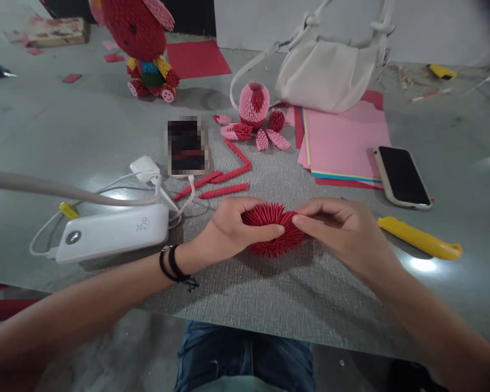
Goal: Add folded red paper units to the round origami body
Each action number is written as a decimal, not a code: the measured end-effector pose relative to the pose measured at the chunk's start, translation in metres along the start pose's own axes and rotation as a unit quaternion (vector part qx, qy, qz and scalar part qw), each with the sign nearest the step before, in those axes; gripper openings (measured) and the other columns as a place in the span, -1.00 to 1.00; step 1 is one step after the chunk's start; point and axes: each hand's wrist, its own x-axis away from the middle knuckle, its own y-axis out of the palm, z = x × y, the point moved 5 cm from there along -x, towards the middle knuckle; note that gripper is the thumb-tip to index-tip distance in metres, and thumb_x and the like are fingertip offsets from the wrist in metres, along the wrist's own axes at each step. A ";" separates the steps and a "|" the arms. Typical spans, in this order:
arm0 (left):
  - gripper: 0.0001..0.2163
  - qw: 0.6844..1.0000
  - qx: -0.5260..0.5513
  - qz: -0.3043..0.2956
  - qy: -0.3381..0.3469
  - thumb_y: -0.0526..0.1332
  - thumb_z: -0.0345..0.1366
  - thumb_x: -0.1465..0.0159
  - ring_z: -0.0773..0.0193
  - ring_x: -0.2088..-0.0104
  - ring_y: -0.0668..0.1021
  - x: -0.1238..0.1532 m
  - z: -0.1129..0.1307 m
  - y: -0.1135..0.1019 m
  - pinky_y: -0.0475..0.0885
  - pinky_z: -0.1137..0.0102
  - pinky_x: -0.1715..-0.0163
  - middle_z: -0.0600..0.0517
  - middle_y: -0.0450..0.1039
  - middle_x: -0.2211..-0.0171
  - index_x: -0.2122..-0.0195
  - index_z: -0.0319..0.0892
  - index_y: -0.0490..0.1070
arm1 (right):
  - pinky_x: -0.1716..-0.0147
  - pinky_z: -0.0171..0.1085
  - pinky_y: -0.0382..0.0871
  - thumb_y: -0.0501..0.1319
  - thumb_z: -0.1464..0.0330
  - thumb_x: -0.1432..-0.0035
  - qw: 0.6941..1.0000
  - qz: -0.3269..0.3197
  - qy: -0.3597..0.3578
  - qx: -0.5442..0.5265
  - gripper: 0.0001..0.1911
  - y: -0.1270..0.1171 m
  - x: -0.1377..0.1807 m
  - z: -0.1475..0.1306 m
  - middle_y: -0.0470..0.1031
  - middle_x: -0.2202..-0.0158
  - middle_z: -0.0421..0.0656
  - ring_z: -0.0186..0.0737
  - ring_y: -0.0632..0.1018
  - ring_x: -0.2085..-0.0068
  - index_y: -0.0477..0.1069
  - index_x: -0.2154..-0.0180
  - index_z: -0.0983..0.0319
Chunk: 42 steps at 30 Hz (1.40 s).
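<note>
Near the front edge of the grey tabletop (85, 136), your two hands meet over a round, spiky disc of folded red paper (269, 249). Your left hand (237, 223) is partly closed around its left side, thumb lying across the top and fingers mostly hidden. Your right hand (338, 220) pinches its right edge between thumb and forefinger; you cannot tell whether a separate small piece sits in that pinch. Just beyond your left hand lie slim red folded-paper strips (224, 190). Behind those stands a pink-and-red egg-shaped paper body (253, 106), smaller paper parts around its base. To your right, a yellow ridged plastic tool (418, 238) lies nearest, with a dark-screened phone in a pale case (404, 177) beyond it and a stack of coloured paper sheets, pink on top (347, 141). To your left rests a white rectangular power bank (114, 234).
</note>
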 end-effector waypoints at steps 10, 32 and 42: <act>-0.81 0.995 0.079 -0.057 -0.005 0.50 -0.28 -0.14 0.34 0.34 0.52 0.002 0.006 0.004 0.47 0.50 0.32 0.06 0.56 0.35 0.26 -0.22 0.62 | 0.34 -0.29 0.51 0.42 0.23 -0.22 0.996 -0.019 -0.044 -0.072 -0.87 -0.013 -0.006 -0.006 0.64 0.38 -0.21 -0.26 0.58 0.35 0.67 0.37 0.08; -0.86 0.958 0.206 -0.183 -0.072 0.49 -0.39 -0.18 0.42 0.36 0.55 0.007 0.011 0.013 0.46 0.54 0.31 0.08 0.60 0.33 0.25 -0.21 0.62 | 0.44 -0.43 0.53 0.44 0.30 -0.22 0.990 0.005 -0.132 0.053 -0.96 -0.018 -0.007 -0.020 0.64 0.36 -0.28 -0.41 0.58 0.45 0.68 0.32 0.06; -0.85 0.992 0.036 -0.118 -0.022 0.46 -0.29 -0.19 0.43 0.46 0.45 0.003 0.017 0.008 0.35 0.56 0.48 0.11 0.51 0.46 0.29 -0.27 0.62 | 0.39 -0.43 0.62 0.49 0.22 -0.15 0.997 -0.039 -0.018 -0.065 -0.93 -0.020 -0.004 -0.003 0.66 0.31 -0.25 -0.36 0.63 0.36 0.70 0.30 0.03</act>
